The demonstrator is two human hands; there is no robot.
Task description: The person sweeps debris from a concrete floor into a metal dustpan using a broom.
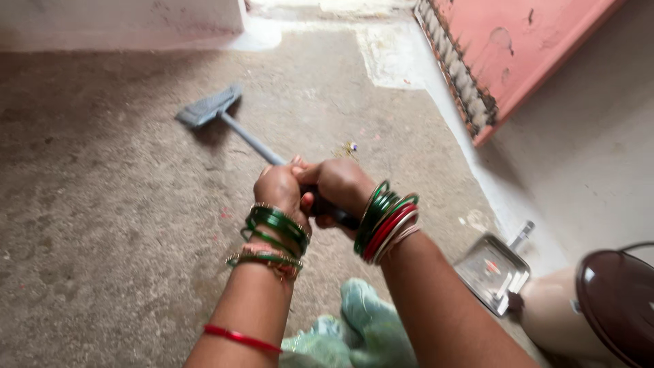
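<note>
On the rough concrete floor (102, 225), ahead of the person, lies the head of a grey broom (208, 108). Where its handle (253, 142) passes into the fists it is hidden, and only a dark stub shows again beneath the right hand. The bristles blur into one flat grey wedge, so I cannot make out single strands. The broom's long axis runs on a slant, head pointing up and to the left, away from the person, handle coming back down toward the body.

The left hand (279, 191) is clenched round the handle, and the right hand (340, 185) is clamped on it just beside, the two fists touching. Green bangles (276, 228) ring the left wrist; green and red ones circle the right.

To the right, near the wall, a small steel dustpan (492, 267) rests on the floor; what is in it is hard to tell beyond a reddish speck. Beside it a brown lid (616, 300) sits on a pale container, cut off by the picture's edge. A pink door (518, 48) stands at the upper right. Pale green cloth (368, 327) bunches below the arms.
</note>
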